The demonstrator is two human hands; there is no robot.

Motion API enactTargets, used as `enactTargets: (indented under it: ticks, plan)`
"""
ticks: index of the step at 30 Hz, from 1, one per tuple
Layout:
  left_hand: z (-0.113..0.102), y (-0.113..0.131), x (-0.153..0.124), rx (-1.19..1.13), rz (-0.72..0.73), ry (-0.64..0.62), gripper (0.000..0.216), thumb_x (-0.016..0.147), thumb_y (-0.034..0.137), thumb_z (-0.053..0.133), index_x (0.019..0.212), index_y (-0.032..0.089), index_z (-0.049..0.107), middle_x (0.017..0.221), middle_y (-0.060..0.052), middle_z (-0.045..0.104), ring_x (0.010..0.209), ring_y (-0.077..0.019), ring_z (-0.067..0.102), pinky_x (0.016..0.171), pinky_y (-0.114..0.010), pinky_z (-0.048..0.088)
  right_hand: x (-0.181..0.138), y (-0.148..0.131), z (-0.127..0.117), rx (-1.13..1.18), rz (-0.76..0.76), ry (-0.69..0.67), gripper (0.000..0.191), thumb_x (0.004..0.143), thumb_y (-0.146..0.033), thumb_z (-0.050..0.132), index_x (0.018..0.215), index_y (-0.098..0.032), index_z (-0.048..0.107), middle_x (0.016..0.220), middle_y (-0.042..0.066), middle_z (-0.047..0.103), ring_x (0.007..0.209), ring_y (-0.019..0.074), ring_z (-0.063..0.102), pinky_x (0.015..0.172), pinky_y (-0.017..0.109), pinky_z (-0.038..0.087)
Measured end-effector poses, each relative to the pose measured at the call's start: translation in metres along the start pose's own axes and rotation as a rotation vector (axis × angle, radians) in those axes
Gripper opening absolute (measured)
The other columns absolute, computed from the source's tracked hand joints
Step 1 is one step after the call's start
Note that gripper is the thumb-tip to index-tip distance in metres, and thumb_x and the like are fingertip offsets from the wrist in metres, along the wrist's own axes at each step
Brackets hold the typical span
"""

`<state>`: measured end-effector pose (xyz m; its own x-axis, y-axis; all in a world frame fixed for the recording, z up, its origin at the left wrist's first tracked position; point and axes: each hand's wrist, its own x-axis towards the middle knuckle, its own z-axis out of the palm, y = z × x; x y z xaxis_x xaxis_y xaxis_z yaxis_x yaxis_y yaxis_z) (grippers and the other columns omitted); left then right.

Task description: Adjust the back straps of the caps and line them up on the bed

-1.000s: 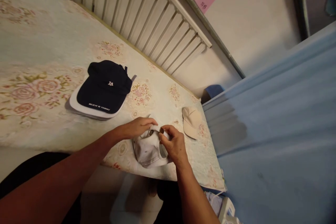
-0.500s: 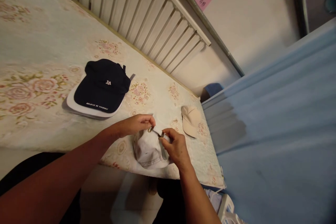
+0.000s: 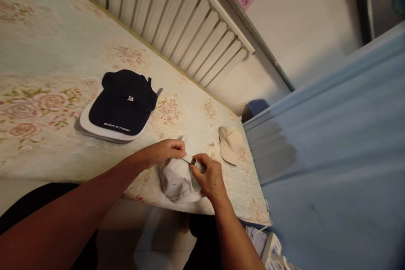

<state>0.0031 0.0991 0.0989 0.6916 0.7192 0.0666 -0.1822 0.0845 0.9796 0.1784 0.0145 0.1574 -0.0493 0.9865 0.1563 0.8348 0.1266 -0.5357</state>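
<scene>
A white cap (image 3: 176, 179) lies at the near edge of a bed with a floral sheet (image 3: 47, 50). My left hand (image 3: 164, 151) pinches the cap's back strap at its far side. My right hand (image 3: 209, 177) is closed on the strap's small metal buckle (image 3: 193, 161), just right of the left fingers. The strap runs taut between both hands.
A navy cap (image 3: 123, 103) tops a stack of white-brimmed caps to the left. A beige cap (image 3: 230, 144) lies to the right near the bed corner. A slatted white headboard (image 3: 177, 12) stands behind, a blue fabric surface (image 3: 335, 156) on the right.
My hands have drawn closer together on the strap, and the metal ring seen at my left fingers is now covered. The cap has barely moved.
</scene>
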Motion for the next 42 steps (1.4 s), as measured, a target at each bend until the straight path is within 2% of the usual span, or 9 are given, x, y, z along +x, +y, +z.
enactTargets:
  ticks: [5, 12, 19, 26, 30, 34, 37, 39, 42]
  plan:
    - [-0.002, 0.001, -0.001, -0.067, -0.052, -0.010, 0.015, 0.073, 0.029, 0.061, 0.068, 0.017, 0.054, 0.064, 0.005, 0.045, 0.063, -0.0116, 0.038, 0.059, -0.025, 0.026, 0.000, 0.000, 0.001, -0.020, -0.016, 0.003, 0.015, 0.074, -0.021, 0.061, 0.088, -0.021, 0.067, 0.073, -0.003, 0.067, 0.062, 0.0122, 0.057, 0.060, 0.023, 0.041]
    - [-0.006, -0.002, -0.001, -0.070, -0.036, -0.024, 0.014, 0.073, 0.030, 0.060, 0.070, 0.017, 0.057, 0.066, 0.004, 0.049, 0.065, -0.0121, 0.042, 0.061, -0.025, 0.029, -0.002, 0.001, 0.005, 0.005, -0.052, 0.040, 0.016, 0.073, -0.019, 0.059, 0.086, -0.021, 0.068, 0.072, -0.003, 0.066, 0.061, 0.0112, 0.055, 0.060, 0.022, 0.041]
    - [-0.007, -0.005, 0.001, -0.073, -0.029, 0.010, 0.014, 0.071, 0.031, 0.059, 0.068, 0.018, 0.057, 0.082, -0.001, 0.061, 0.075, -0.0161, 0.052, 0.069, -0.027, 0.039, -0.004, 0.005, 0.009, 0.032, -0.070, 0.075, 0.017, 0.074, -0.021, 0.060, 0.088, -0.020, 0.068, 0.075, -0.001, 0.068, 0.063, 0.0130, 0.056, 0.064, 0.024, 0.044]
    - [-0.009, -0.005, 0.000, -0.148, -0.002, -0.015, 0.012, 0.073, 0.027, 0.056, 0.068, 0.017, 0.058, 0.088, -0.002, 0.064, 0.077, -0.0155, 0.053, 0.070, -0.027, 0.040, -0.006, 0.007, 0.013, 0.031, -0.077, 0.101, 0.014, 0.074, -0.020, 0.058, 0.085, -0.019, 0.065, 0.071, -0.001, 0.065, 0.061, 0.0128, 0.055, 0.060, 0.023, 0.042]
    - [-0.010, -0.004, 0.000, -0.100, 0.006, -0.011, 0.013, 0.074, 0.029, 0.056, 0.068, 0.017, 0.057, 0.090, -0.003, 0.064, 0.079, -0.0165, 0.053, 0.071, -0.027, 0.039, -0.006, 0.009, 0.012, 0.025, -0.065, 0.112, 0.013, 0.073, -0.020, 0.057, 0.084, -0.019, 0.064, 0.069, -0.001, 0.063, 0.060, 0.0123, 0.053, 0.058, 0.023, 0.041]
    - [-0.010, -0.001, 0.000, 0.003, -0.023, -0.009, 0.012, 0.074, 0.028, 0.054, 0.068, 0.017, 0.056, 0.083, -0.002, 0.061, 0.075, -0.0158, 0.050, 0.067, -0.026, 0.035, -0.006, 0.010, 0.012, 0.034, -0.067, 0.116, 0.012, 0.072, -0.019, 0.056, 0.082, -0.019, 0.064, 0.068, -0.002, 0.062, 0.059, 0.0119, 0.052, 0.058, 0.023, 0.041]
    - [-0.011, 0.004, -0.002, 0.170, -0.050, -0.006, 0.014, 0.074, 0.028, 0.054, 0.065, 0.018, 0.051, 0.067, 0.002, 0.049, 0.066, -0.0140, 0.042, 0.059, -0.026, 0.028, -0.006, 0.010, 0.011, 0.034, -0.052, 0.110, 0.013, 0.072, -0.019, 0.056, 0.082, -0.019, 0.064, 0.068, -0.002, 0.061, 0.059, 0.0117, 0.051, 0.058, 0.023, 0.040]
    - [-0.011, 0.008, -0.003, 0.227, -0.052, -0.025, 0.017, 0.074, 0.028, 0.054, 0.062, 0.018, 0.047, 0.061, 0.004, 0.040, 0.062, -0.0129, 0.037, 0.057, -0.027, 0.024, -0.006, 0.011, 0.010, 0.054, -0.028, 0.078, 0.013, 0.072, -0.018, 0.057, 0.083, -0.019, 0.064, 0.068, -0.003, 0.061, 0.059, 0.0113, 0.051, 0.058, 0.024, 0.039]
    - [-0.013, 0.009, -0.004, 0.223, -0.043, -0.022, 0.018, 0.074, 0.028, 0.053, 0.062, 0.019, 0.044, 0.061, 0.004, 0.038, 0.061, -0.0127, 0.035, 0.057, -0.027, 0.023, -0.006, 0.014, 0.006, 0.184, 0.037, -0.007, 0.017, 0.072, -0.020, 0.060, 0.088, -0.020, 0.065, 0.067, -0.004, 0.059, 0.058, 0.0109, 0.050, 0.056, 0.023, 0.039]
